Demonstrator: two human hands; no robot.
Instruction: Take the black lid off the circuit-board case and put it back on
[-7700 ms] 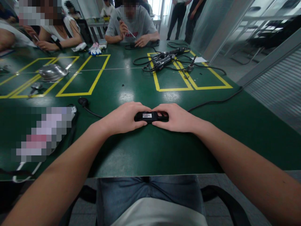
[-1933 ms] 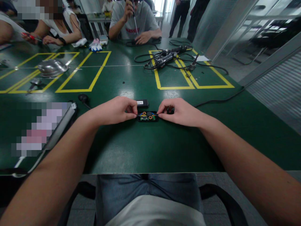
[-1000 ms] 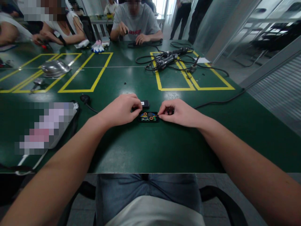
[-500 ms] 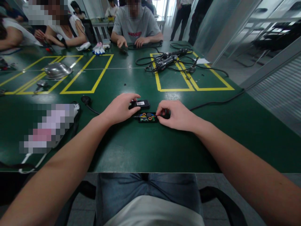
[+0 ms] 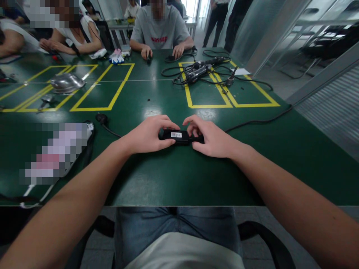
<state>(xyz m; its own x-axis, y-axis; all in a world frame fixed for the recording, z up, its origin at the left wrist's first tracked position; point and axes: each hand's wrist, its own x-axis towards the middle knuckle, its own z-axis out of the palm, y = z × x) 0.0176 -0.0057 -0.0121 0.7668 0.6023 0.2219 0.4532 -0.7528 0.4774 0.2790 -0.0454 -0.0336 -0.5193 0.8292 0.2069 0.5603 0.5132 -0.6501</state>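
A slim black plastic case cover (image 5: 183, 136) with a white printed label lies over the case's lower half, hiding the circuit board. My left hand (image 5: 153, 135) grips its left end, thumb along the near side and fingers along the far side. At the other end, my right hand (image 5: 209, 136) has its fingers curved and apart around the black cable end (image 5: 198, 139); whether they touch it is hard to see. A black cable (image 5: 258, 122) runs off to the right, and a plug (image 5: 102, 119) on a short cord lies to the left.
A phone-like device (image 5: 60, 151), blurred out, lies on the left of the green table (image 5: 174, 179). A metal bowl-shaped part (image 5: 67, 83) is farther back. Black tools with cables (image 5: 199, 73) lie at the back right. A person in a grey shirt (image 5: 159, 28) sits opposite.
My left hand has brought the labelled cover from behind the open case down over it, covering the circuit board. My right hand's pinch at the right end has opened.
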